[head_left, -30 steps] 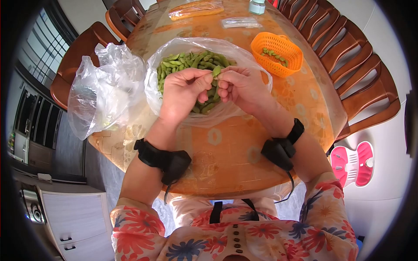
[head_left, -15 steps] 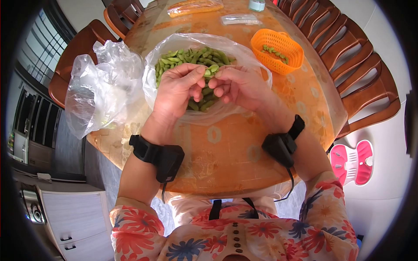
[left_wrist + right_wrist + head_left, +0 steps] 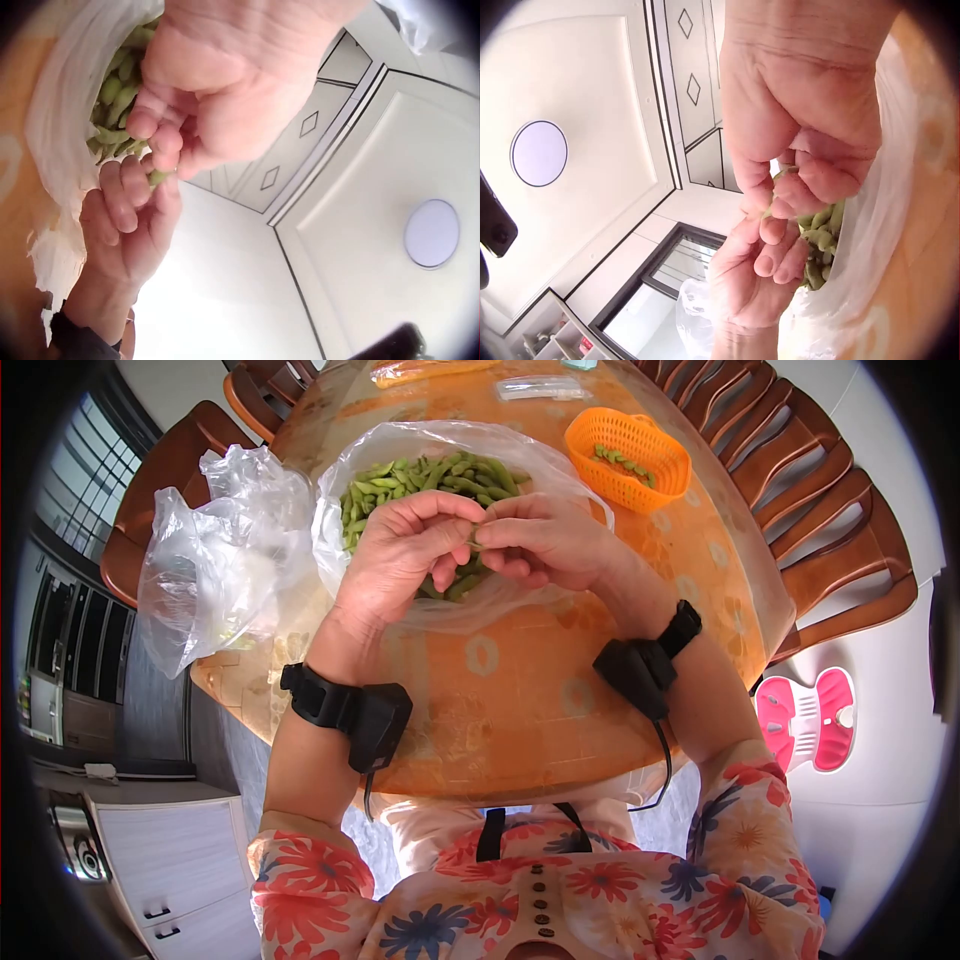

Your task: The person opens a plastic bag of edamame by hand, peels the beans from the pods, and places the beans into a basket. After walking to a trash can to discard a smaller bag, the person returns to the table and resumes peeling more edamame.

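Note:
Over an open bag of green edamame pods (image 3: 465, 480), my two hands meet at the fingertips. My left hand (image 3: 395, 555) pinches one end of a small edamame pod (image 3: 157, 178) between thumb and index finger. From the other side, my right hand (image 3: 560, 540) pinches the same pod, thumb and index finger curled onto it. Most of the pod is hidden by the fingers; a bit of green shows between them in the right wrist view. The clear plastic bag (image 3: 335, 470) spreads around the heap, its near rim below my hands.
An orange basket (image 3: 665, 480) with some green beans inside stands at the right of the bag. A crumpled clear plastic bag (image 3: 230, 550) lies to the left. Farther back are a clear plastic packet (image 3: 545, 388) and a wrapped yellow item (image 3: 430, 370). Wooden chairs (image 3: 840, 550) line the right side.
The pod, plainly visible between the fingertips before, is now mostly covered by them. My fingertips have come closer together. The whole table has shifted slightly up and left in the head view.

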Demonstrator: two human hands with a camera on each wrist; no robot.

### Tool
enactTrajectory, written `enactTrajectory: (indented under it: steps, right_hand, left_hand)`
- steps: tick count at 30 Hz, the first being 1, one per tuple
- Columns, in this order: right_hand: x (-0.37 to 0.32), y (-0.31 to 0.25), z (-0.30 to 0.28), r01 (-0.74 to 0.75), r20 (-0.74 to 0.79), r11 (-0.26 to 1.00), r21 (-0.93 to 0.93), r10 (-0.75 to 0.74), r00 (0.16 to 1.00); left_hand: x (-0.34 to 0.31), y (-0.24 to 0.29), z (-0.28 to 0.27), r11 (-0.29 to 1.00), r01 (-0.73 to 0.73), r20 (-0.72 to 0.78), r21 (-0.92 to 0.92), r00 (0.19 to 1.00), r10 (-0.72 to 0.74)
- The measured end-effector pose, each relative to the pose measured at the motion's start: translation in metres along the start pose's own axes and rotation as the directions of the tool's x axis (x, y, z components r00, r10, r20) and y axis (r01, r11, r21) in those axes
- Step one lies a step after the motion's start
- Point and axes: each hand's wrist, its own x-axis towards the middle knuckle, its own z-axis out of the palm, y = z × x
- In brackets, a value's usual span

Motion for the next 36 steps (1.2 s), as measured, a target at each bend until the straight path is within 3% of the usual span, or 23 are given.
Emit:
enactTrajectory:
  steps: [2,6,8,12,16,17,18,19,21,22,24,28,30,34,36]
  right_hand:
    - [0.001,0.000,-0.002,0.008,0.012,1.000,0.028,-0.008,1.000]
    - [0.000,-0.003,-0.001,-0.012,-0.004,0.996,0.090,0.012,1.000]
    - [0.000,-0.001,0.001,0.019,-0.038,0.993,0.115,-0.015,0.999]
    - [0.001,-0.001,0.006,0.078,-0.064,0.985,0.153,-0.069,0.996]
    - [0.000,0.000,0.007,0.108,-0.159,0.988,0.113,-0.089,0.983]
    - [0.005,0.004,0.000,0.157,-0.276,0.952,-0.262,-0.231,0.933]
    - [0.008,0.008,-0.004,0.137,-0.324,0.785,-0.604,-0.399,0.858]
    - [0.009,0.014,-0.008,0.138,-0.322,0.784,-0.605,-0.399,0.859]
    - [0.007,0.017,-0.006,-0.018,-0.263,0.471,-0.882,-0.461,0.847]
    - [0.006,0.019,-0.005,-0.017,-0.261,0.470,-0.883,-0.461,0.848]
    - [0.006,0.017,0.001,-0.111,-0.274,0.352,-0.929,-0.455,0.847]
    - [0.008,0.020,-0.004,-0.056,-0.238,0.372,-0.927,-0.465,0.853]
    - [0.009,0.020,-0.004,-0.006,-0.243,0.454,-0.891,-0.465,0.851]
    - [0.005,0.014,0.007,-0.095,-0.296,0.423,-0.901,-0.439,0.848]
    - [0.004,0.015,0.007,-0.032,-0.324,0.541,-0.840,-0.453,0.831]
  left_hand:
    - [0.001,0.000,0.000,0.998,-0.014,-0.072,0.059,0.997,0.018]
    - [0.002,0.001,-0.004,0.994,-0.046,-0.061,0.103,0.997,0.053]
    - [0.002,0.003,0.002,0.997,-0.026,-0.166,0.074,0.985,0.038]
    - [0.004,-0.004,0.004,0.985,-0.081,-0.132,0.155,0.986,0.101]
    - [0.007,-0.003,-0.006,0.987,-0.156,-0.299,-0.037,0.944,0.138]
    - [0.007,-0.001,-0.011,0.975,-0.189,-0.344,-0.119,0.929,0.138]
    - [0.007,0.002,-0.016,0.959,-0.166,-0.327,-0.229,0.941,0.085]
    - [0.007,0.003,-0.017,0.959,-0.168,-0.329,-0.229,0.940,0.086]
    - [0.007,0.007,-0.013,0.914,-0.090,-0.383,-0.395,0.921,-0.074]
    - [0.006,0.010,-0.011,0.914,-0.092,-0.385,-0.395,0.920,-0.074]
    - [0.005,0.013,-0.009,0.866,-0.025,-0.323,-0.500,0.933,-0.160]
    - [0.005,0.002,-0.023,0.859,0.001,-0.162,-0.511,0.982,-0.097]
    - [0.005,0.001,-0.024,0.931,0.008,-0.124,-0.365,0.991,-0.057]
    - [0.005,0.004,-0.019,0.935,0.045,-0.069,-0.352,0.995,-0.073]
    - [0.005,0.004,-0.018,0.935,0.021,-0.034,-0.355,0.999,-0.035]
